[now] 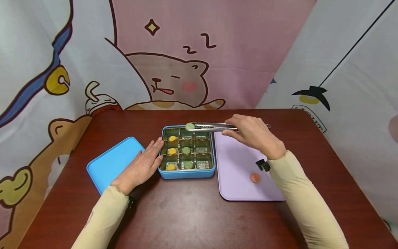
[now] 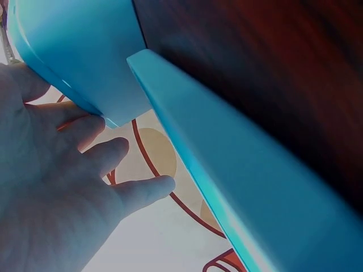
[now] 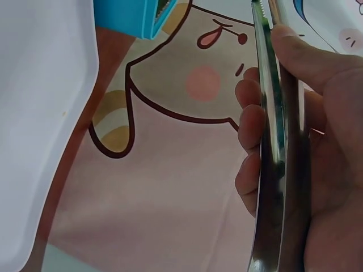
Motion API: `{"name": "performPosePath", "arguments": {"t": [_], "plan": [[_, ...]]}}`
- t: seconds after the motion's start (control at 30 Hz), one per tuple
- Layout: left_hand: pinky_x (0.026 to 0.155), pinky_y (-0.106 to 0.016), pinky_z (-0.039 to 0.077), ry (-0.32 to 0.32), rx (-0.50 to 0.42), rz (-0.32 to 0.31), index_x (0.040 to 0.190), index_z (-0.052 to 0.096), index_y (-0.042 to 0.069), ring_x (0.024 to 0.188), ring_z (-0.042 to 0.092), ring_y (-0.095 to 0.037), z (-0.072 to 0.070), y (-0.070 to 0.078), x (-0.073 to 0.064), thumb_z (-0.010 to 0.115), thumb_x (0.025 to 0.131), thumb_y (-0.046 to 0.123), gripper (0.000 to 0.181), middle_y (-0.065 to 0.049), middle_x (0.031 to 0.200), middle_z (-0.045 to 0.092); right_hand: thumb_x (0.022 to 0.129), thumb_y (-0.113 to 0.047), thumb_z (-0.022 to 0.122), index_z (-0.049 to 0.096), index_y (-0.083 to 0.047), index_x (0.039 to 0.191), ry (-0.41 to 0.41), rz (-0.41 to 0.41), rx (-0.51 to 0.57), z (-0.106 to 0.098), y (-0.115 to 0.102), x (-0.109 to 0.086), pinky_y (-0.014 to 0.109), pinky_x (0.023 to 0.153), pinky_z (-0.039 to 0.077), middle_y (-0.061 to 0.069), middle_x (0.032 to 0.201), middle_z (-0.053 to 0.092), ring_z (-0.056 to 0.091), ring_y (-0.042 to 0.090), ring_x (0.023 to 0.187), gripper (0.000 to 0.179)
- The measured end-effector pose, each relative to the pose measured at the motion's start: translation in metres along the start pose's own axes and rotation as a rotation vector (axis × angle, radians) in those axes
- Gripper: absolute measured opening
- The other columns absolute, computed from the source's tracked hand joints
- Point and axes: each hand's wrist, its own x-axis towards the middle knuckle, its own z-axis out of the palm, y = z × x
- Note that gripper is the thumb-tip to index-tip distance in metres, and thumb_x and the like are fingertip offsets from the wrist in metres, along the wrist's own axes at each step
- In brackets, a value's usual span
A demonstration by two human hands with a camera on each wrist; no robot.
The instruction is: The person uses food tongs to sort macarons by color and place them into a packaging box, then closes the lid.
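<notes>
My right hand (image 1: pixel 250 133) grips a pair of metal tongs (image 3: pixel 272 153), held nearly level over the back of a blue box (image 1: pixel 186 174). Between the tips of the tongs is a small green round piece (image 1: pixel 190 126), above the back row. The box has a gold divided insert; yellow round pieces (image 1: pixel 172 151) sit down its left column. In the middle column, one green piece (image 1: pixel 186 150) lies in the middle compartment and another (image 1: pixel 188 165) in the front one. Fingers extended, my left hand (image 1: pixel 141 166) touches the box's left side.
A blue lid (image 1: pixel 115 162) lies left of the box, partly under my left forearm. On the right is a lilac tray (image 1: pixel 236 186) with one orange-brown round piece (image 1: pixel 255 178). Everything stands on a dark brown table (image 1: pixel 186 218), with a cartoon-print cloth (image 1: pixel 242 41) behind.
</notes>
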Motion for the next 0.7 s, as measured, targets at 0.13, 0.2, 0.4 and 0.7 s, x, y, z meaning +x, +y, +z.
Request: {"name": "performPosePath", "arguments": {"t": [0.13,0.2,0.4,0.7], "plan": [[0.117,-0.071,0.019,0.005,0.0,0.001,0.166,0.023,0.009,0.157,0.017,-0.036,0.0,0.0,0.0,0.042,0.113,0.034,0.062,-0.006,0.173,0.015,0.098,-0.041,0.072,0.075,-0.008,0.119,-0.015,-0.01,-0.01,0.005,-0.001,0.004,0.039,0.057,0.051,0.002,0.095,0.068,0.062,0.017,0.071,0.039],[0.118,-0.071,0.019,0.005,0.0,-0.002,0.166,0.023,0.009,0.157,0.017,-0.035,0.0,0.0,-0.001,0.042,0.113,0.034,0.062,-0.005,0.173,0.014,0.098,-0.041,0.072,0.075,-0.009,0.119,-0.026,-0.009,-0.014,0.007,-0.002,0.006,0.039,0.057,0.051,0.001,0.095,0.068,0.062,0.017,0.072,0.039],[0.117,-0.071,0.019,0.007,0.001,-0.001,0.166,0.023,0.009,0.157,0.018,-0.036,0.0,0.001,-0.001,0.042,0.112,0.034,0.062,-0.005,0.173,0.015,0.096,-0.04,0.074,0.076,-0.011,0.116,-0.03,-0.02,-0.038,0.014,-0.003,0.01,0.037,0.054,0.048,-0.001,0.089,0.065,0.058,0.016,0.067,0.035],[0.117,-0.071,0.02,0.005,0.002,-0.002,0.166,0.023,0.009,0.157,0.018,-0.036,0.0,0.002,-0.001,0.041,0.113,0.034,0.062,-0.006,0.173,0.015,0.093,-0.038,0.078,0.078,-0.011,0.113,-0.028,-0.027,-0.102,0.021,-0.006,0.018,0.042,0.055,0.052,0.001,0.091,0.069,0.065,0.02,0.071,0.034]]}}
